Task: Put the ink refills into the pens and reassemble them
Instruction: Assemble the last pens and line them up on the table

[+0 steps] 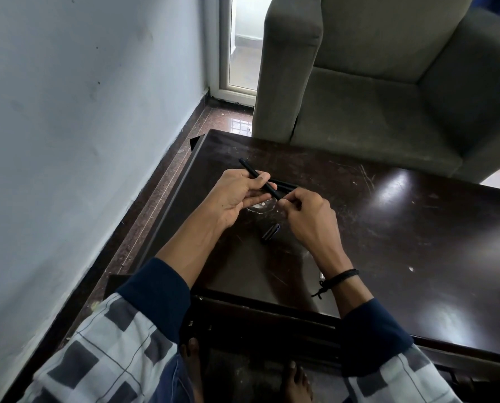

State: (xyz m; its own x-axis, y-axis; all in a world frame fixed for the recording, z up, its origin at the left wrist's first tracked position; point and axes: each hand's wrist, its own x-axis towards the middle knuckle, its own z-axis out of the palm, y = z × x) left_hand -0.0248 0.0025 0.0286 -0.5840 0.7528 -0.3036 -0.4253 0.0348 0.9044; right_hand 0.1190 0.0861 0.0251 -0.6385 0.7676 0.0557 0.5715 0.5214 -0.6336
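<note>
Nearest the wearer, two bare feet [296,382] showed below the table [417,228] edge, partly cut off by the frame bottom. Checked sleeves with navy cuffs covered both forearms; a black cord bracelet [340,279] sat on the right wrist.

On the dark, scratched table, between the wrists, lay a short black piece [270,234], likely a pen cap; glare and dark-on-dark made its shape hard to read.

Above it, both hands were raised over the table. Left hand [232,196]: fingers closed around a black pen barrel [257,177], which ran diagonally, its far end pointing up-left and clear of the hand. Right hand [307,212]: fingers pinched narrow at the barrel's near end; what they held there was hidden by the fingertips, so could not tell whether a refill or tip was in them.

Just behind the hands lay more black pen parts [285,185], mostly hidden; count not readable.

Farther back, a grey-green armchair [388,91] stood against the table's far edge, with a pale wall [82,112] to the left.
</note>
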